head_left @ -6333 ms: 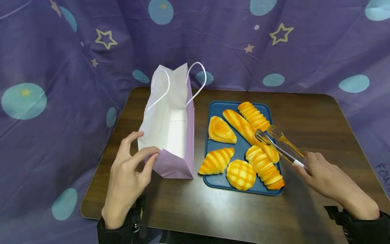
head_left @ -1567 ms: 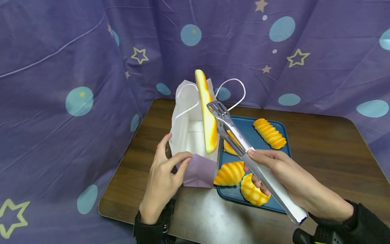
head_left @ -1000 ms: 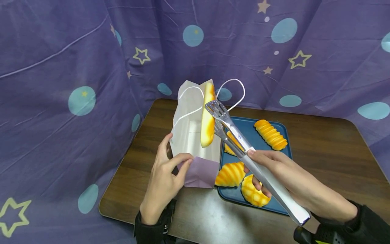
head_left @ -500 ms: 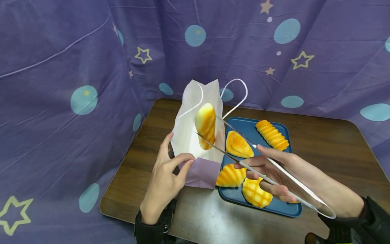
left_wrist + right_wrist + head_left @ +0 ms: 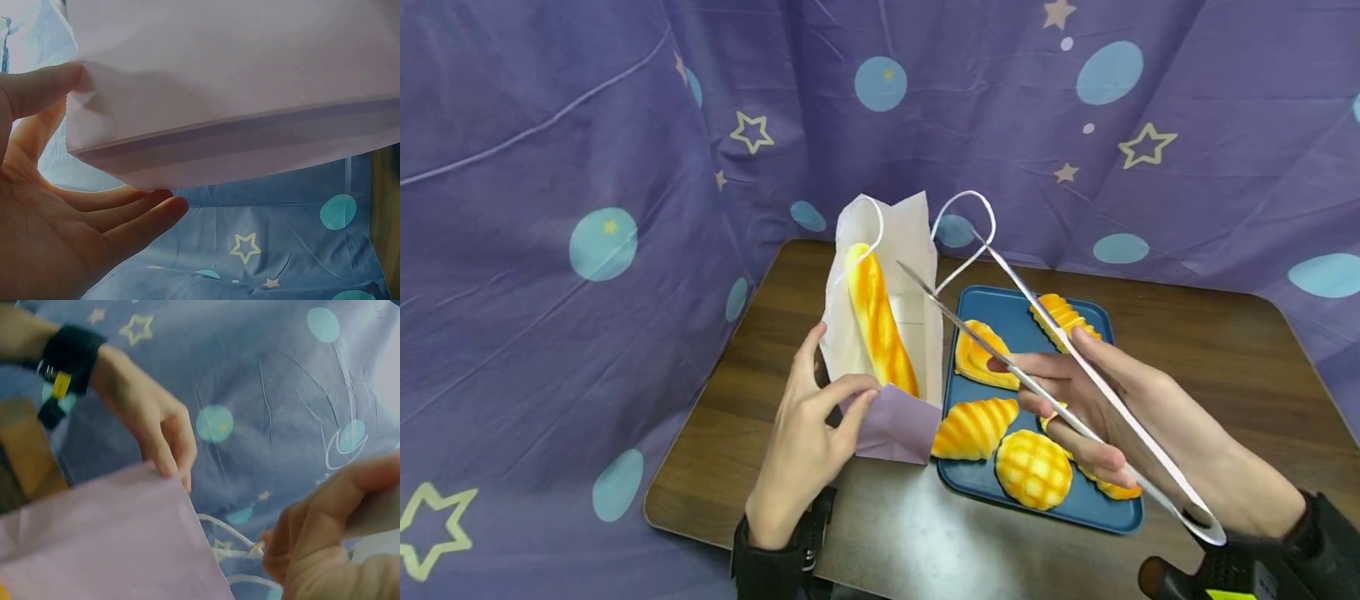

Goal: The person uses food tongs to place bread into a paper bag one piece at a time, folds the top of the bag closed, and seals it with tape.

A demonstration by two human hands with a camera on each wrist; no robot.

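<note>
Purple paper bag (image 5: pixel 898 429), white inside, is standing on your brown wood-grain worktop (image 5: pixel 1195 350), and the long golden baguette-shaped bread (image 5: pixel 882 329) is in it, running from 11 o'clock down to 5. Your left hand (image 5: pixel 808 433) is at the bag's 7 o'clock, pinching the near edge. Your right hand (image 5: pixel 1153 408) has the silver metal tongs (image 5: pixel 1045 316), tips spread apart and off the bread. Blue rectangular tray (image 5: pixel 1003 310) with other golden breads (image 5: pixel 1033 469) is at 4 o'clock.
</note>
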